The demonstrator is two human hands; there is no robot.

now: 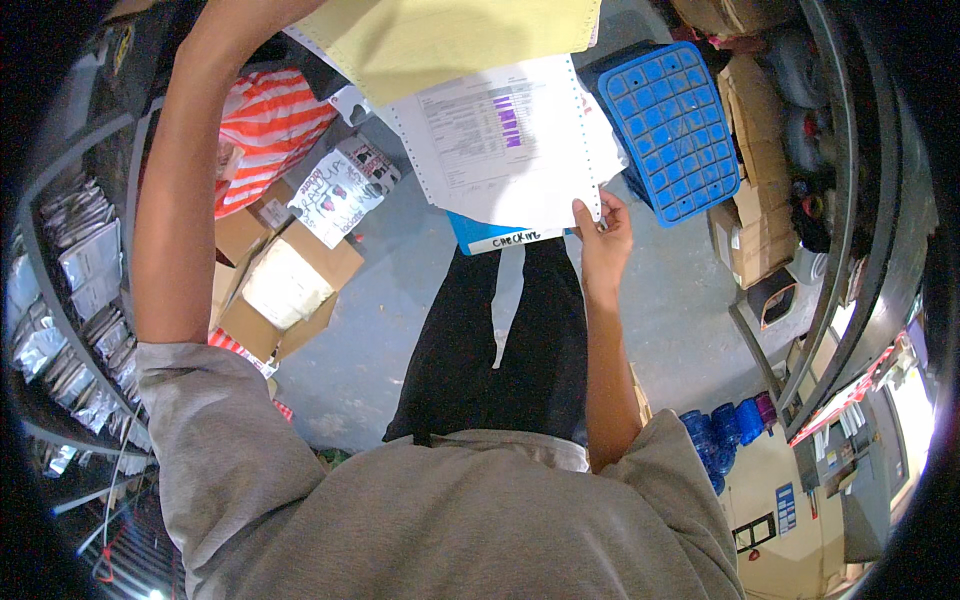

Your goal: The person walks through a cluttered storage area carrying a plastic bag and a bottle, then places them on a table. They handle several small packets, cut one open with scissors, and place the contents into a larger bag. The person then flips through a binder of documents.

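Note:
My right hand (606, 244) grips the lower right corner of a sheaf of papers, thumb on top. Uppermost at that corner is a white perforated-edge form (480, 172) with a printed table and purple marker strokes. Under it shows the edge of a blue folder or binder (463, 229), with a handwritten white label (516, 240) along its rim. A yellow perforated sheet (457, 45) covers the upper part of the form and runs to the picture's top edge. My left forearm (180, 187) reaches up past that edge, so the left hand is out of view.
A blue plastic grid-topped crate or stool (669, 135) stands right of the papers. To the left are an open cardboard box (322, 300) and an orange-and-white striped bag (262, 127). Shelves of wrapped packs (90, 262) line the far left; cardboard boxes (761, 157) stand at right.

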